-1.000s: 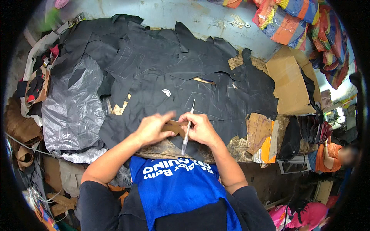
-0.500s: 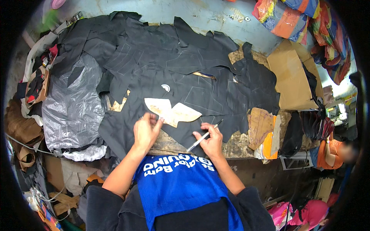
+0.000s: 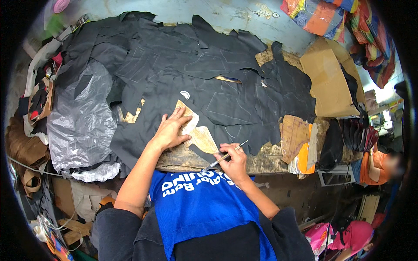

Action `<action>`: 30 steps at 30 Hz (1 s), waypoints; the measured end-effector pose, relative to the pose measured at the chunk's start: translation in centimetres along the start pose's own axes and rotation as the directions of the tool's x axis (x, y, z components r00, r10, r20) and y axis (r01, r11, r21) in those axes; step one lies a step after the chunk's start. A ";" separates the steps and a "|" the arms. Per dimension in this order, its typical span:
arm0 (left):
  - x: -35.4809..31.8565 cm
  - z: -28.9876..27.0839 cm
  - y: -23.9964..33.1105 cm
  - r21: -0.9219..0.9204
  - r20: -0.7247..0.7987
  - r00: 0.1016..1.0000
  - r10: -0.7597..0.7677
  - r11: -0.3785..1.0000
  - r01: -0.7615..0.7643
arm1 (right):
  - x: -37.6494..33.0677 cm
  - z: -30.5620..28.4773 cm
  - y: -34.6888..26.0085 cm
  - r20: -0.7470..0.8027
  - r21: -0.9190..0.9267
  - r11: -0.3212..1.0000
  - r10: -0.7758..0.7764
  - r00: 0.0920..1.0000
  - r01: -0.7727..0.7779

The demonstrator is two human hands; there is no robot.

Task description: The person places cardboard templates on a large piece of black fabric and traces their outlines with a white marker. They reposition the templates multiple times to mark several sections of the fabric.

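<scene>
A pale, two-lobed pattern piece point(image 3: 203, 138) lies aslant on a black sheet of fabric or leather point(image 3: 167, 85) near the table's front edge. My left hand point(image 3: 171, 131) rests on its left lobe with the fingers spread flat, covering part of it. In my right hand point(image 3: 233, 162) is a slim pen point(image 3: 225, 155), held slantwise with one end pointing down toward my apron and the other up to the right. The fingers of that hand are at the pattern's lower right tip. Thin pale outlines of shapes run across the black sheet beyond both hands.
A small white half-round piece point(image 3: 185, 95) lies beyond the pattern. Clear plastic wrap point(image 3: 80, 126) covers the left side. To the right are a brown template point(image 3: 292, 137) on stacked sheets and a cardboard box point(image 3: 328, 80). Other people point(image 3: 378, 167) are at far right.
The pattern piece has turned clockwise, its right lobe now pointing toward me. My left hand has moved up and flattened onto it. My right hand, still holding the pen, has shifted slightly to the left.
</scene>
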State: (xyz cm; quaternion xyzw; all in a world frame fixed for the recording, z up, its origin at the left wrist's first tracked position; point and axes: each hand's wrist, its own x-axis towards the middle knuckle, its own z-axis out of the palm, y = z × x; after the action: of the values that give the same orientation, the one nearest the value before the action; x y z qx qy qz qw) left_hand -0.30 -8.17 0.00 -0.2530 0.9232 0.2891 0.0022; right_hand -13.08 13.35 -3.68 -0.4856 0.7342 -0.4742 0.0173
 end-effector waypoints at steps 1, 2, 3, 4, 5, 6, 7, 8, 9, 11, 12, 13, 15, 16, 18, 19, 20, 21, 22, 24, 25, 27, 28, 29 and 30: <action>0.0 0.0 0.1 -0.007 0.000 1.000 -0.011 1.000 0.011 | 0.0 0.0 0.0 -0.017 0.003 1.000 0.009 1.000 -0.009; 0.1 0.1 0.1 -0.018 -0.005 1.000 0.003 1.000 -0.003 | 0.0 0.1 0.0 0.000 0.019 1.000 -0.015 1.000 0.015; 0.1 0.1 0.0 -0.024 -0.004 1.000 0.001 1.000 -0.001 | 0.0 0.2 0.1 0.021 0.032 0.999 -0.020 1.000 0.019; 0.1 0.1 0.0 -0.029 -0.005 1.000 -0.009 1.000 0.009 | 0.0 0.3 0.2 0.041 0.054 0.998 -0.036 0.998 0.034; 0.2 0.1 -0.1 -0.030 0.000 1.000 0.004 1.000 -0.004 | 0.0 0.3 0.3 0.039 0.040 0.998 -0.049 0.998 0.048; 0.3 0.0 -0.1 -0.028 0.004 1.000 0.010 1.000 -0.010 | 0.0 0.4 0.4 0.048 0.021 0.999 -0.048 0.998 0.047; 0.4 0.0 -0.2 -0.027 0.009 1.000 0.014 1.000 -0.014 | -0.1 0.4 0.5 0.057 0.001 0.999 -0.047 0.997 0.047; 0.6 0.0 -0.2 -0.023 0.013 1.000 0.021 1.000 -0.020 | -0.1 0.5 0.6 0.063 -0.013 0.999 -0.044 0.997 0.045; 0.8 0.0 -0.2 -0.021 0.019 0.999 0.026 0.999 -0.026 | -0.1 0.5 0.7 0.057 -0.017 0.999 -0.047 0.997 0.048; 1.1 0.0 -0.3 -0.017 0.030 0.999 0.030 0.999 -0.029 | -0.1 0.7 0.9 0.033 -0.009 0.999 -0.050 0.998 0.050; 1.3 0.0 -0.2 -0.014 0.033 0.999 0.026 1.000 -0.026 | -0.1 0.8 0.9 0.026 -0.013 0.999 -0.038 0.999 0.038; 1.3 0.0 -0.3 -0.013 0.036 0.999 0.022 1.000 -0.021 | -0.1 0.9 1.0 0.014 -0.010 1.000 -0.028 1.000 0.028; 1.4 0.0 -0.3 -0.021 0.040 0.999 0.014 1.000 -0.013 | -0.1 1.0 1.0 0.000 -0.007 1.000 -0.018 1.000 0.018; 1.5 0.0 -0.3 -0.024 0.044 0.999 0.006 1.000 -0.005 | 0.0 1.0 1.0 0.000 -0.007 1.000 -0.029 1.000 0.029; 1.5 0.0 -0.3 -0.022 0.045 0.999 0.013 1.000 -0.012 | 0.0 1.0 1.0 0.001 -0.007 0.999 -0.051 0.999 0.051; 1.5 0.0 -0.3 -0.021 0.052 0.999 0.005 1.000 -0.004 | 0.0 1.0 1.0 0.002 -0.016 0.998 -0.056 0.998 0.056; 1.5 0.0 -0.4 -0.028 0.051 0.999 0.006 1.000 -0.005 | 0.0 1.0 1.0 0.005 -0.024 0.998 -0.061 0.998 0.061; 1.5 0.0 -0.4 -0.034 0.054 0.999 -0.002 0.999 0.004 | 0.0 1.0 1.0 0.007 -0.024 0.998 -0.064 0.998 0.064; 1.5 0.0 -0.4 -0.040 0.056 0.998 -0.010 0.999 0.013 | 0.0 1.0 1.0 0.010 -0.030 0.998 -0.059 0.998 0.059; 1.5 0.0 -0.3 -0.055 0.047 0.999 -0.009 0.998 0.012 | 0.0 1.0 0.9 0.005 -0.020 0.999 -0.044 0.999 0.045; 1.4 0.0 -0.3 -0.063 0.043 0.999 -0.007 0.998 0.010 | 0.1 1.1 0.8 0.004 -0.018 0.999 -0.036 0.999 0.036; 1.5 0.0 -0.3 -0.062 0.056 0.998 -0.021 0.998 0.025 | 0.1 1.1 0.7 0.000 0.008 1.000 -0.019 1.000 0.019; 1.5 0.0 -0.4 -0.062 0.062 0.998 -0.028 0.998 0.031 | 0.1 1.1 0.7 0.006 -0.017 1.000 -0.021 1.000 0.021; 1.5 -0.1 -0.3 -0.060 0.064 0.998 -0.028 0.998 0.032 | 0.1 1.0 0.6 0.018 -0.037 0.999 -0.017 1.000 0.018; 1.5 -0.1 -0.4 -0.058 0.065 0.997 -0.029 0.998 0.033 | 0.1 1.0 0.6 0.020 -0.048 0.999 -0.016 1.000 0.017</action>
State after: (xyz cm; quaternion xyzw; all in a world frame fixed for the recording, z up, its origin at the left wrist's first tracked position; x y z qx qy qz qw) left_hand -1.47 -9.17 -0.37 -0.2576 0.9098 0.3241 0.0290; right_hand -13.11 12.64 -4.57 -0.4966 0.7411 -0.4518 0.0091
